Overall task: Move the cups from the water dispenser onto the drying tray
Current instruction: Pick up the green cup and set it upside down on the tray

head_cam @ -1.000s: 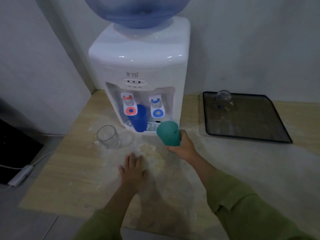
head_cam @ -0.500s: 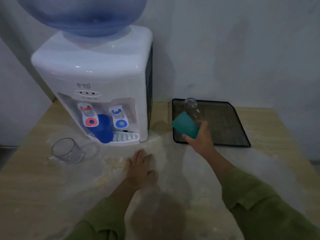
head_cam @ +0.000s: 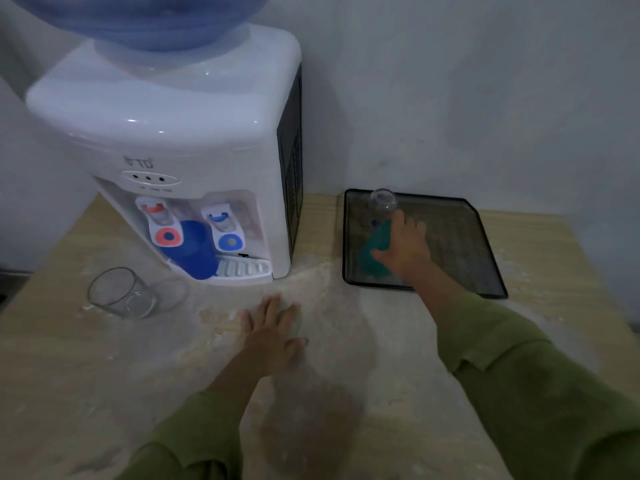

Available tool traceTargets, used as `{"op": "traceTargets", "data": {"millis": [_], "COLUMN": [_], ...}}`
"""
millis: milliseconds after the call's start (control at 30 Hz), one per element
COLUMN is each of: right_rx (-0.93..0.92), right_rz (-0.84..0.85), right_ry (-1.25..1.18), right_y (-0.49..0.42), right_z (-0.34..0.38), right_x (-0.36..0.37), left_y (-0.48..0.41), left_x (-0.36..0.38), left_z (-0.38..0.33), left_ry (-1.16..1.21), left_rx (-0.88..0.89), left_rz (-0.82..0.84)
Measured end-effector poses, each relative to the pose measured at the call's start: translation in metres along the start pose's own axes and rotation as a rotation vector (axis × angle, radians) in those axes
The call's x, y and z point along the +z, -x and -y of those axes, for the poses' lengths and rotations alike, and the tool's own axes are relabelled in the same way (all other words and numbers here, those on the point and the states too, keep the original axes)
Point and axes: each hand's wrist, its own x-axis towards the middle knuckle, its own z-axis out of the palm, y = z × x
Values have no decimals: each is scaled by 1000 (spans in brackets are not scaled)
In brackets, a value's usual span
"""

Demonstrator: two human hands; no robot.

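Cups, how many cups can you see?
4. A blue cup under the dispenser's red tap, a clear glass on the table left of it, a teal cup in the right hand over the tray, and a clear glass at the tray's back.

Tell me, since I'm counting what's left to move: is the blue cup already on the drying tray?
No, the blue cup stands on the water dispenser under the taps, apart from the drying tray.

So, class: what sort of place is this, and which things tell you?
Probably a home or office drinks corner: a water dispenser stands on a wooden counter against a wall, with cups and a drying tray beside it.
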Motion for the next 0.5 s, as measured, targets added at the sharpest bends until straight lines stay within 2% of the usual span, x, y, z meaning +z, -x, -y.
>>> {"op": "traceTargets", "data": {"millis": [500], "right_rx": [64], "right_rz": [-11], "right_ry": [-37], "right_y": [8], "right_z": [3], "right_x": [13], "left_y": [6], "left_x": [14], "left_z": [4], "left_ry": [1], "left_rx": [32], "left_rz": [-90]}}
